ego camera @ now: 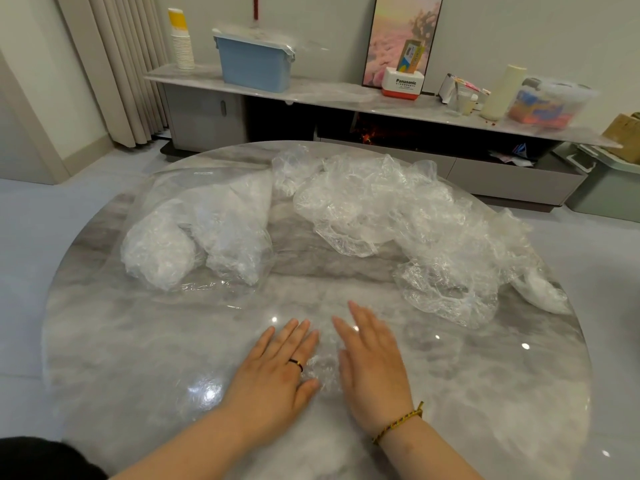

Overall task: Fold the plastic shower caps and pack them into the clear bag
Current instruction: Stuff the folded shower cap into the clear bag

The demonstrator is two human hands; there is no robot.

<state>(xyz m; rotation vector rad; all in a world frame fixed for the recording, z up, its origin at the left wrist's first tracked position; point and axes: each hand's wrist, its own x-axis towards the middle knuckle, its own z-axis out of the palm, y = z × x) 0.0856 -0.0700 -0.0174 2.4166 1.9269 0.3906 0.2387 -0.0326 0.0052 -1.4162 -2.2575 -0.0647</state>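
Marble table [138, 341], near edge: left hand [277, 370] and right hand [375, 368] lie flat with fingers straight, pressing one flattened shower cap [323, 370] that lies under and between them. Clear bag [207, 216], caps inside, lies ahead-left of left hand. Loose cap pile [398, 209] ahead-right of right hand. Sideboard [346, 95] beyond.

both hands, left hand [277, 367] and right hand [372, 365], press flat on a shower cap [323, 370] on the marble table [138, 341]; clear bag [201, 230] far left.

Head-worn view, down over table [138, 341]
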